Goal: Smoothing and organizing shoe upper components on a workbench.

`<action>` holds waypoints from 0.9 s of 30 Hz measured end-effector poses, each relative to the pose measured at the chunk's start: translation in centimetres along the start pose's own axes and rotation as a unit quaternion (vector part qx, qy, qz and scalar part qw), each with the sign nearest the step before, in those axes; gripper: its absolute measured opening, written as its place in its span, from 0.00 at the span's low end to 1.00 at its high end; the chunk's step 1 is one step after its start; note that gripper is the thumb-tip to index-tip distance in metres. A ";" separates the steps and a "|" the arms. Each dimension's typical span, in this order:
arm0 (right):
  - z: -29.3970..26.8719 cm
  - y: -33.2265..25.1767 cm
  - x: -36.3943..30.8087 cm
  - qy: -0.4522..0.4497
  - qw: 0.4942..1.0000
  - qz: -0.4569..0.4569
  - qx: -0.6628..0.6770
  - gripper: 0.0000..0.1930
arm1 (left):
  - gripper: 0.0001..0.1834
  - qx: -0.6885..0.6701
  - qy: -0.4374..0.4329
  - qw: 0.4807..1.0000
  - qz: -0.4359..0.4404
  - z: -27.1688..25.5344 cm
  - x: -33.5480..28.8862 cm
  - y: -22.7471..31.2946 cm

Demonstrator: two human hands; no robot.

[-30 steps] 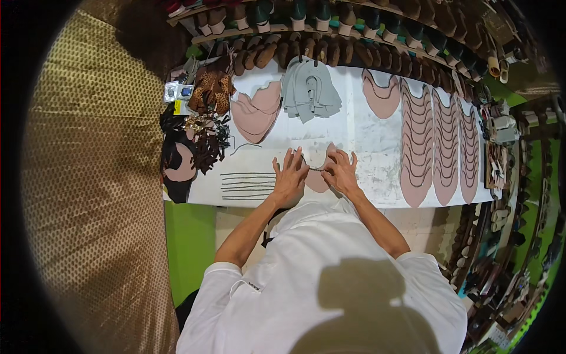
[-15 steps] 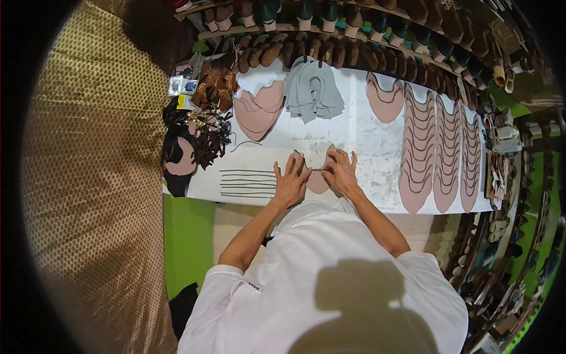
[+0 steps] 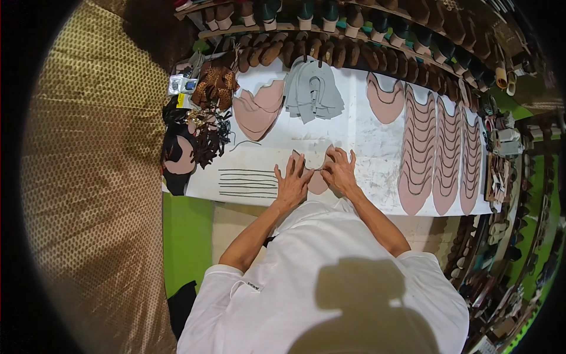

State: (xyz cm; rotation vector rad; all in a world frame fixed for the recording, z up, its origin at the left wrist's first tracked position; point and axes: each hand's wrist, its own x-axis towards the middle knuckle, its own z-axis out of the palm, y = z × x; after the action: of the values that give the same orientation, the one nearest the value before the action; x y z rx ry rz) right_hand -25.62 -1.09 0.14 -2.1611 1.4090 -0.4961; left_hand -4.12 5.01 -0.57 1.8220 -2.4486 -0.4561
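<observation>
Near the table's front edge lies a pink shoe-upper piece (image 3: 318, 183), with a curved cut-out and a dark thin strip along that curve. My left hand (image 3: 291, 182) is at its left side, thumb and forefinger closed on the edge by the strip, other fingers spread. At the right side my right hand (image 3: 341, 171) pinches the same edge, its outer fingers raised. Both hands partly cover the piece. Left of my left hand, several dark thin strips (image 3: 247, 183) lie in parallel rows.
Overlapping columns of trimmed pink uppers (image 3: 415, 203) lie at right, with a smaller stack (image 3: 386, 109) farther back. Grey pieces (image 3: 300, 103) and untrimmed pink pieces (image 3: 257, 121) lie along the back. Dark scraps (image 3: 207, 144) crowd the left end. Shoe shelves (image 3: 330, 30) stand behind the table.
My fingers shift only slightly along the curved edge of the pink piece. Everything else stays in place apart from a small shift of the view.
</observation>
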 end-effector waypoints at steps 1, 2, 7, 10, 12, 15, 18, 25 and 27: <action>-0.1 -0.1 0.1 0.001 1.000 -0.003 -0.002 0.09 | 0.34 0.010 0.014 1.000 0.007 0.2 -0.2 0.0; -0.2 -0.2 0.2 0.001 1.000 -0.005 -0.004 0.08 | 0.34 0.009 0.014 1.000 0.006 0.5 -0.3 -0.1; 0.1 0.2 0.5 0.002 1.000 -0.009 -0.009 0.08 | 0.33 0.017 0.008 1.000 0.007 0.3 0.2 0.5; 0.1 0.3 0.6 -0.004 1.000 -0.009 -0.010 0.08 | 0.33 -0.017 0.001 1.000 -0.019 -0.1 0.4 1.2; 0.1 0.3 0.6 -0.008 1.000 -0.006 -0.010 0.08 | 0.33 -0.019 0.010 1.000 -0.015 -0.3 0.4 1.4; 0.1 0.3 0.6 -0.008 1.000 -0.007 -0.008 0.08 | 0.32 -0.023 0.009 1.000 -0.011 -0.4 0.4 1.5; 0.1 0.2 0.7 -0.008 1.000 -0.006 -0.003 0.08 | 0.32 -0.015 0.004 1.000 -0.006 -0.2 0.4 1.4; 0.0 0.9 1.2 -0.012 1.000 -0.009 -0.010 0.08 | 0.29 -0.002 0.000 1.000 -0.003 0.2 0.5 1.7; 0.3 1.1 1.6 -0.015 1.000 -0.006 -0.015 0.08 | 0.28 -0.012 0.008 1.000 -0.008 0.2 0.5 1.8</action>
State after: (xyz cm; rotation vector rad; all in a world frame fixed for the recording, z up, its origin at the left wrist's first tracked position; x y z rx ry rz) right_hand -25.68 -2.85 -0.72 -2.1918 1.3971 -0.4485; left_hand -5.95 5.05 -0.37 1.8291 -2.4104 -0.4674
